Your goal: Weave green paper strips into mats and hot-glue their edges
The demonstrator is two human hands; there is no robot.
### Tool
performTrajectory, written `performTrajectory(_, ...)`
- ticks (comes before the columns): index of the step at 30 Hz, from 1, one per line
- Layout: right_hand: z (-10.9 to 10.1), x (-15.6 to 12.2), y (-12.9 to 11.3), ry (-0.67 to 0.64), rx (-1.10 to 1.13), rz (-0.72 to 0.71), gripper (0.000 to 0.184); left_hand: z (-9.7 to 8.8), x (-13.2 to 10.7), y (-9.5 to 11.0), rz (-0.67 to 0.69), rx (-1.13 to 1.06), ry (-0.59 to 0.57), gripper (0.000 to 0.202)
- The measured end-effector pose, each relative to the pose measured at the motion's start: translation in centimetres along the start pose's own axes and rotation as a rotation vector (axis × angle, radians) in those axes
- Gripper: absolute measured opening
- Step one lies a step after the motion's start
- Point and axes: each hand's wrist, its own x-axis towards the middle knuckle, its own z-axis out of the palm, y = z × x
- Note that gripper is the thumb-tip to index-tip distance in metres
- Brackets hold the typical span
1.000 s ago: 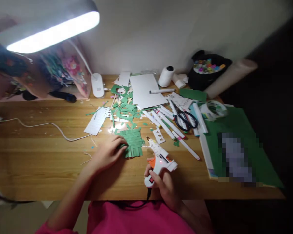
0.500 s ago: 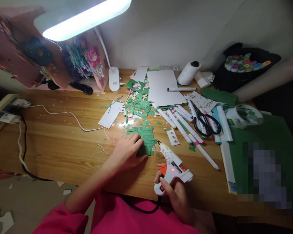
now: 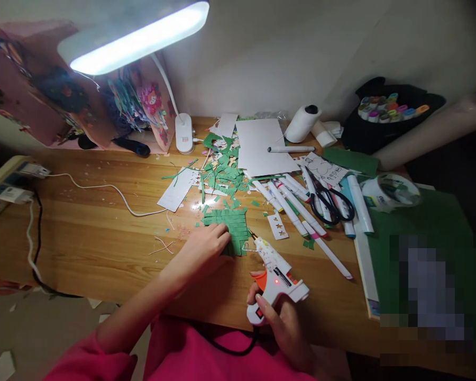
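Note:
My left hand (image 3: 204, 246) lies on the left edge of a green fringed paper piece (image 3: 232, 225) on the wooden desk (image 3: 103, 238), fingers curled down and pressing it. My right hand (image 3: 280, 317) grips the handle of a white glue gun (image 3: 275, 267) with an orange trigger and a lit red light. The gun's nozzle points at the lower right corner of the green piece, very close to it.
Green paper scraps (image 3: 222, 172), white sheets (image 3: 259, 145), several markers (image 3: 297, 203), black scissors (image 3: 327, 198), a tape roll (image 3: 391, 190) and a green sheet (image 3: 424, 233) lie to the back and right. A lit desk lamp (image 3: 138, 39) hangs over the left. A white cable (image 3: 103, 188) crosses the desk.
The view has swung left and steadied. My left hand stays on the green piece; my right hand brought the gun's nozzle closer to its corner.

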Motion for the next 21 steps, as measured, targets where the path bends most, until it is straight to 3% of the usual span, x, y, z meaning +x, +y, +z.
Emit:
performTrajectory(8, 0.2, 0.1, 0.0, -0.015, 0.044, 0.023, 0.032, 0.2, 0.1, -0.2, -0.02, -0.087, 0.073, 0.019)
performTrajectory(13, 0.2, 0.1, 0.1, -0.03, -0.002, 0.037, 0.034, 0.3, 0.6, -0.1, -0.097, -0.089, 0.121, 0.023)
performTrajectory(21, 0.3, 0.1, 0.0, -0.044, -0.054, 0.066, 0.033, 0.9, 1.5, -1.4, -0.172, -0.314, 0.174, 0.021)
